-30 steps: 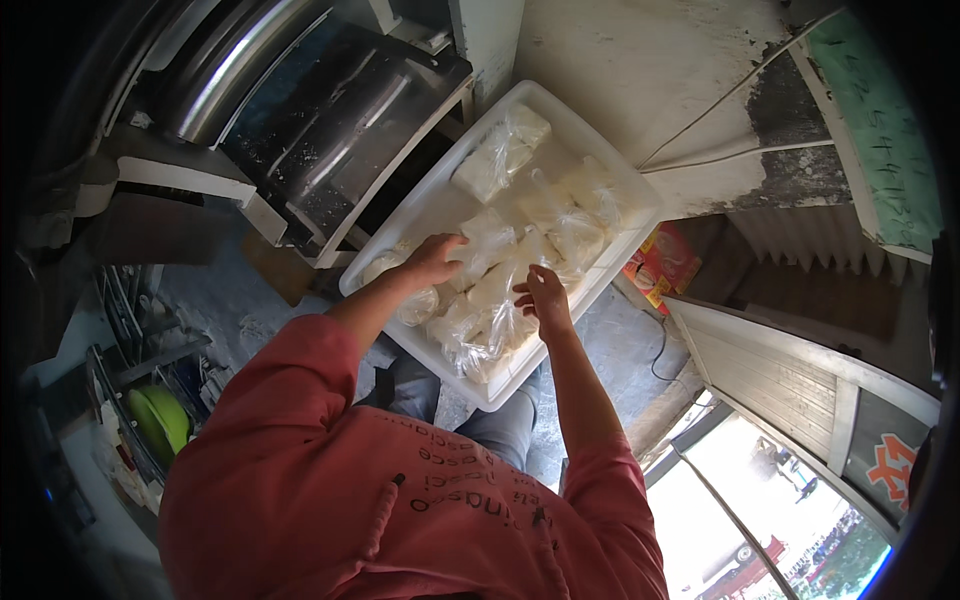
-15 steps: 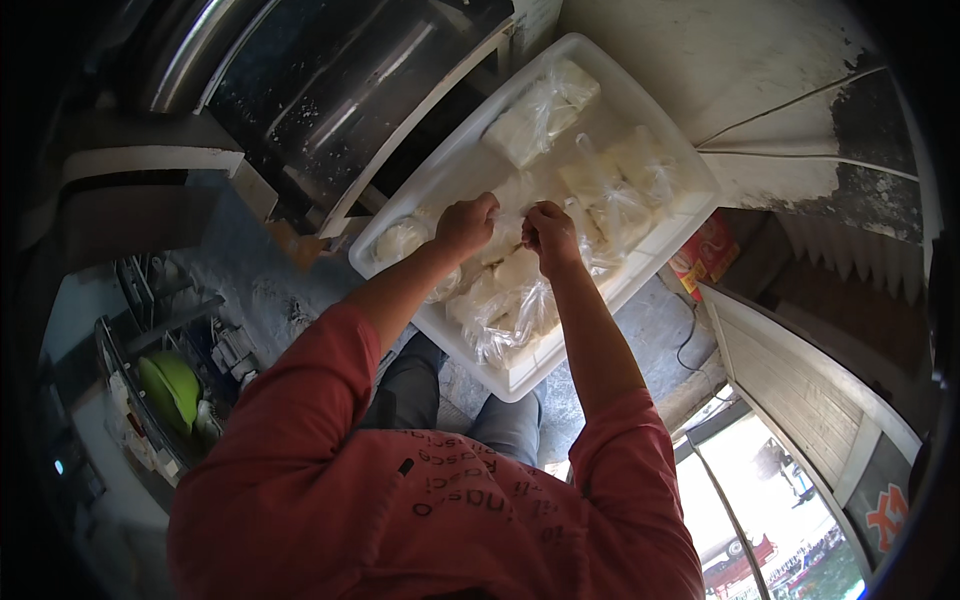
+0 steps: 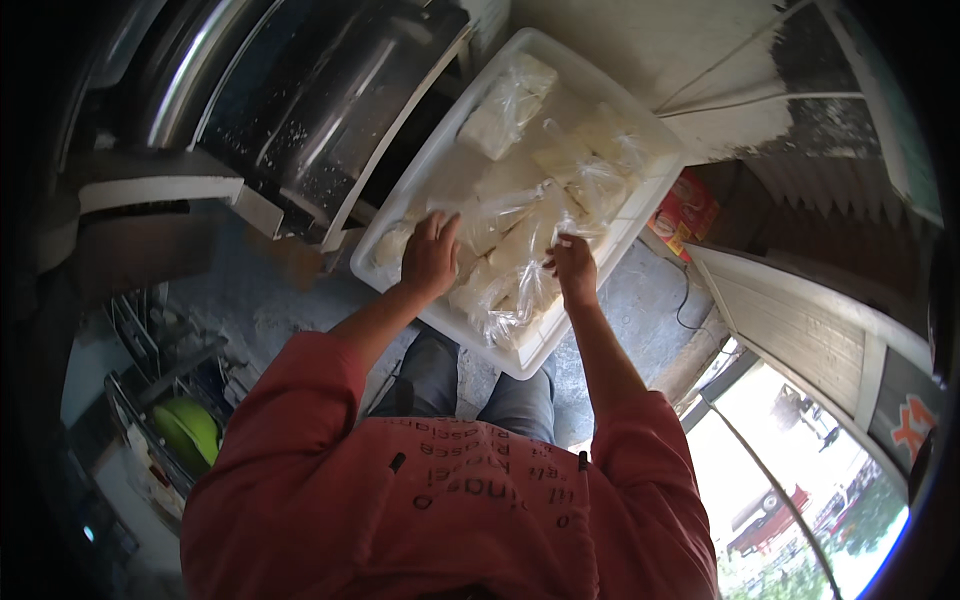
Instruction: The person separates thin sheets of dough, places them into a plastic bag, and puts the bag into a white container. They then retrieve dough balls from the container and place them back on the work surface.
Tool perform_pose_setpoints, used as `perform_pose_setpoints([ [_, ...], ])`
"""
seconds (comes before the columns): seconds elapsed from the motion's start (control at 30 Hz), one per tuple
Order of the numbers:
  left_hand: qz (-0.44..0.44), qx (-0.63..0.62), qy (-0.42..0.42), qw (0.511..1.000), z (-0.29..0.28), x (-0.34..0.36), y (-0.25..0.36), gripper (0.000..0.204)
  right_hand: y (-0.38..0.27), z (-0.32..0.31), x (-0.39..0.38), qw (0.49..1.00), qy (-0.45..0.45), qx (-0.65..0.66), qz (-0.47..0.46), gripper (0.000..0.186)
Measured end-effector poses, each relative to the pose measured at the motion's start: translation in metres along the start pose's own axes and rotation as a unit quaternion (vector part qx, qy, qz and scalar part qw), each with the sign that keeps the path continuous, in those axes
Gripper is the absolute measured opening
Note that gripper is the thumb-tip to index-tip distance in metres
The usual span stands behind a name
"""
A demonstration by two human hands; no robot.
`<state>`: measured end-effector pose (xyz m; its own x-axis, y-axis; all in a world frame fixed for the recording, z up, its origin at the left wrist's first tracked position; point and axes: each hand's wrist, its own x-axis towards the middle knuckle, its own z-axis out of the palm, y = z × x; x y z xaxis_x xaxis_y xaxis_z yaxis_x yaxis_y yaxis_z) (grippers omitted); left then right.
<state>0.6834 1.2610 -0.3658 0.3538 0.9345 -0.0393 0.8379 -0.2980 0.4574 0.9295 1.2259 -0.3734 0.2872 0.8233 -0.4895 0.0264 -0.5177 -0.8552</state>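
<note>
A large white plastic tub (image 3: 612, 235) holds several clear plastic bags of pale, off-white pieces. My left hand (image 3: 431, 258) is over the tub's left side, fingers stretched and apart, beside the round pale bag (image 3: 392, 247). Over the right side is my right hand (image 3: 574, 268), its fingers loosely bent and apart, next to the middle bag (image 3: 520, 240); whether it touches the plastic is unclear. Nearer me lies a bag (image 3: 505, 298) with crumpled clear plastic on top. A flat block-like bag (image 3: 508, 105) sits at the far end, another bag (image 3: 595, 165) at the far right.
A dark, shiny metal appliance (image 3: 330, 110) stands close along the tub's left. Right of the tub are a red box (image 3: 685, 212) and a pale panel (image 3: 790, 310). A rack with a green bowl-like item (image 3: 188, 430) is at lower left. Grey floor (image 3: 610, 345) shows below.
My hands were close together, fingers pinched above the middle of the tub. They have moved apart and toward me, and their fingers have opened. The view has shifted slightly.
</note>
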Motion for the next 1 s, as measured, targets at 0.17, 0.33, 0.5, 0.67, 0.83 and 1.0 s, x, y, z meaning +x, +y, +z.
perform_pose_setpoints([
  [0.17,0.211,0.016,-0.241,0.947,-0.008,-0.075,0.023,0.058,0.143,-0.069,-0.212,0.955,0.112,-0.195,0.194,0.023],
  [0.33,0.292,0.056,-0.357,0.886,-0.028,-0.124,-0.004,0.062,0.14,-0.05,-0.415,0.904,0.162,-0.244,0.312,0.034],
  [0.5,0.293,0.094,-0.35,0.885,-0.017,-0.129,-0.061,0.051,0.163,0.04,-0.52,0.876,0.3,-0.086,0.367,0.025],
  [0.67,0.223,0.224,-0.448,0.836,-0.034,-0.122,-0.086,0.038,0.183,0.119,-0.553,0.938,0.218,0.056,0.265,0.037],
  [0.83,0.309,0.278,-0.43,0.802,-0.023,-0.175,-0.09,0.035,0.218,0.209,-0.643,0.924,0.264,0.186,0.203,0.038],
  [1.0,0.389,0.208,-0.454,0.774,-0.045,-0.31,-0.026,0.025,0.244,0.347,-0.788,0.806,0.544,0.114,0.203,0.037],
])
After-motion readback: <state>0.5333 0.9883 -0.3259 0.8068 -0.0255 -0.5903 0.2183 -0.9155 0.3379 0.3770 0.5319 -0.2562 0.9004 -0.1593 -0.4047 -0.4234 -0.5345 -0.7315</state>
